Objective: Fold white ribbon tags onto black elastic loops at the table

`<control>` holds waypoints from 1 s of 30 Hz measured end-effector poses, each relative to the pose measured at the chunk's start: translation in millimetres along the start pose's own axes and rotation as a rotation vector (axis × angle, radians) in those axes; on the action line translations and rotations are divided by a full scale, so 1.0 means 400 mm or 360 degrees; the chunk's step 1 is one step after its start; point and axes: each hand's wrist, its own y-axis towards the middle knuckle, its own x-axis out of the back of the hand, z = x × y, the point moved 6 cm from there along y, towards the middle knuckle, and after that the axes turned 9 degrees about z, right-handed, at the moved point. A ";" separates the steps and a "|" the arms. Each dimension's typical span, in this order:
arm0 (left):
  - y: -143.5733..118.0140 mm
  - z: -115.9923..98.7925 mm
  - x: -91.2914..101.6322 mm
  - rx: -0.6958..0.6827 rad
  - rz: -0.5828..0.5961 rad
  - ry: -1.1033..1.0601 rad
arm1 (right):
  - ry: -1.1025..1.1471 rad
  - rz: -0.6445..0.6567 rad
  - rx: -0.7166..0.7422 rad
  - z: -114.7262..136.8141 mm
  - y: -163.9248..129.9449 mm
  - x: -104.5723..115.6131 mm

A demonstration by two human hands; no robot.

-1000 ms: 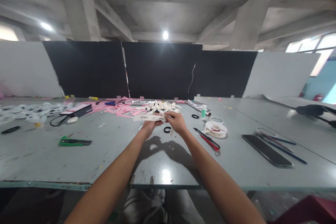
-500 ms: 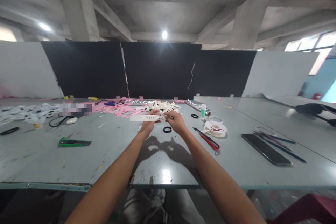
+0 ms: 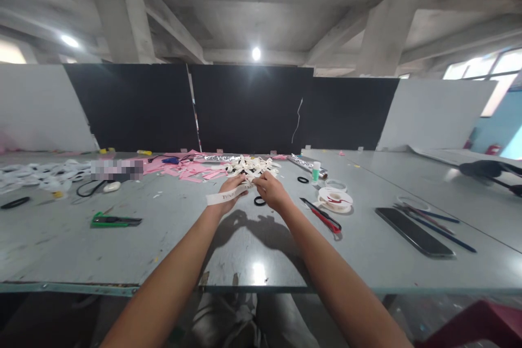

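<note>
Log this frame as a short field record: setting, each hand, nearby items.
setting: grey table, black panels behind
left hand: holds white printed strip
right hand: pinches the strip's right end
beside hands: black ring, pile of white strips
right side: red-handled cutter, tape reel, phone
left side: green cutter

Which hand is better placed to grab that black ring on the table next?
Right, probably. The right hand is just beside the black ring, pinching only the white strip end; the left hand grips most of the strip.
</note>
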 end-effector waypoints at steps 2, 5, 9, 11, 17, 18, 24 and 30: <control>-0.004 0.005 -0.005 0.0078 0.0036 0.0059 | -0.0004 -0.0012 0.0014 0.002 0.000 0.002; 0.000 0.030 -0.016 0.0283 0.0078 0.0078 | -0.0013 -0.0013 0.0053 0.003 0.000 0.001; 0.004 0.048 -0.024 0.0362 0.0116 -0.0102 | 0.0021 0.0012 0.0124 0.007 0.000 -0.003; 0.002 0.047 -0.022 0.0350 0.0122 -0.0226 | 0.0041 -0.0007 0.0159 0.010 0.000 -0.002; -0.002 0.067 -0.028 0.0635 0.0143 -0.0783 | 0.0109 -0.0119 0.0140 0.010 -0.002 -0.001; 0.001 0.067 -0.027 0.0624 0.0136 -0.0782 | 0.0129 -0.0141 0.0127 0.009 -0.001 -0.001; 0.011 0.069 -0.015 0.0394 0.0112 -0.0431 | 0.0193 -0.0187 0.0080 0.004 0.000 -0.005; -0.003 0.064 -0.015 0.0137 0.0201 -0.0178 | 0.0177 -0.0127 0.0075 0.004 0.002 -0.014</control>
